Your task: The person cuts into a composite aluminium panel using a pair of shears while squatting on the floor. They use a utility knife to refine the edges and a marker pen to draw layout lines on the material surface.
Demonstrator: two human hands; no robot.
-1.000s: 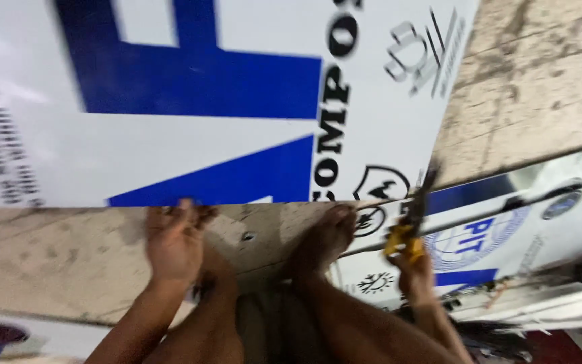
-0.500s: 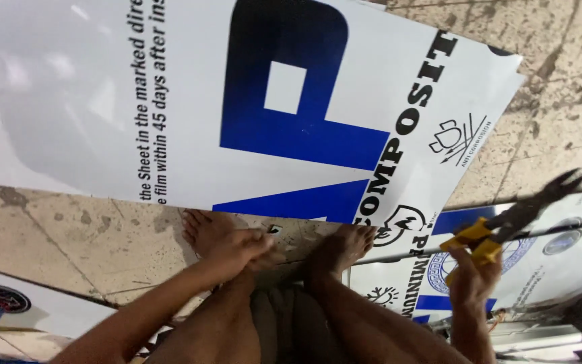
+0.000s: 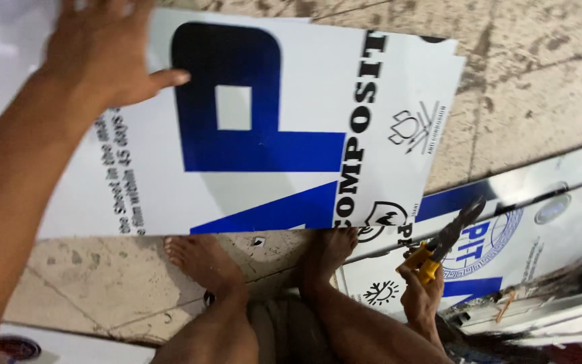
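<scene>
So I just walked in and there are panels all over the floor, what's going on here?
A person crouches barefoot on the stone floor. Their left hand lies flat on a white composite sheet with big blue lettering. Their right hand holds yellow-handled pliers over more printed panels.

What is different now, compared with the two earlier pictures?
The left hand rose from near the feet and now presses on the white panel with blue letters, which sits lower and more tilted in view. The right hand still grips the yellow-handled pliers; bare feet stay planted.
</scene>
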